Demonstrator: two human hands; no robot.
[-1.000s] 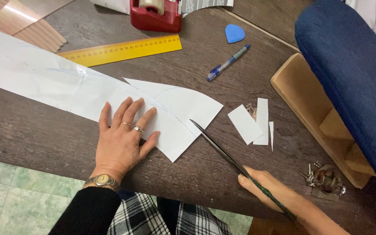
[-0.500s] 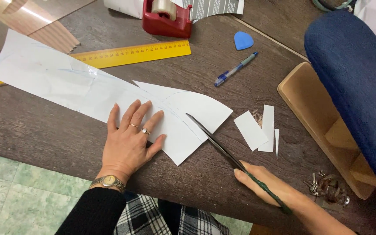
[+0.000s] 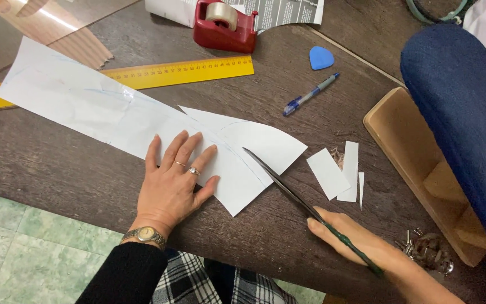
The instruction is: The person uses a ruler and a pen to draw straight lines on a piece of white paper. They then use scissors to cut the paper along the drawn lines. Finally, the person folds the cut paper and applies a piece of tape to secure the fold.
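the dark wooden table (image 3: pixel 57 169) carries a long white paper pattern (image 3: pixel 113 115), pinned flat under the spread, open fingers of the left hand (image 3: pixel 172 183). beyond those fingertips lies a yellow ruler (image 3: pixel 158 73). the right hand (image 3: pixel 361 245) is closed around the handle of long scissors (image 3: pixel 288 188), blades nearly together, tips on the paper's curved end just right of the left fingers. small white offcuts (image 3: pixel 338 171) lie just past the right fingers.

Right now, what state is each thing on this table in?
Left hand: flat, pressing the white paper pattern.
Right hand: holding scissors, blades nearly closed at the paper's curved edge.
Paper scraps: cut off, lying loose.
Pen: capped, lying flat.
Tape dispenser: upright, roll loaded.
Yellow ruler: flat, partly under the paper.
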